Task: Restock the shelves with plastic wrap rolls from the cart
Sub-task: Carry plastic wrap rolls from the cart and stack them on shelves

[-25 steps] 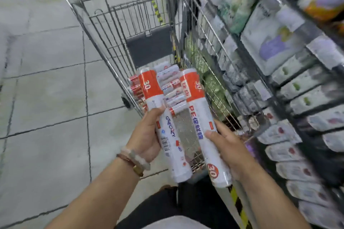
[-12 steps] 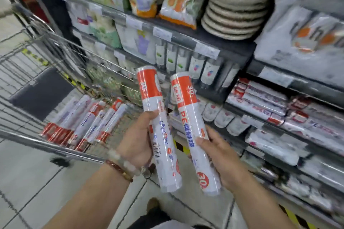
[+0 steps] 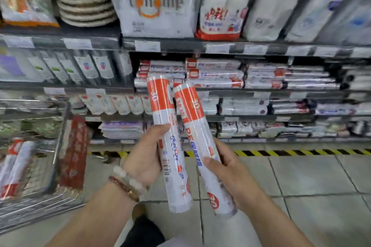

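Observation:
My left hand [image 3: 143, 154] grips a white plastic wrap roll with an orange top band [image 3: 163, 118], held nearly upright. My right hand [image 3: 228, 174] grips a second, matching roll [image 3: 195, 126], tilted so its top leans against the first. Both rolls are in front of the shelves. Stacked matching rolls [image 3: 212, 73] lie on their sides on a middle shelf just beyond the roll tops. At the left stands the wire cart [image 3: 40, 202], with more rolls [image 3: 14, 164] lying in it.
Shelves [image 3: 220, 48] with price tags fill the upper view, stocked with packaged goods, bags and round mats. A yellow-black striped strip [image 3: 301, 152] runs along the shelf base. Grey floor tiles [image 3: 311, 186] lie to the right. A shoe [image 3: 138, 211] shows below.
The view has swung right from the cart to face the shelves. Both hands have carried their rolls along, and the cart now sits at the left edge.

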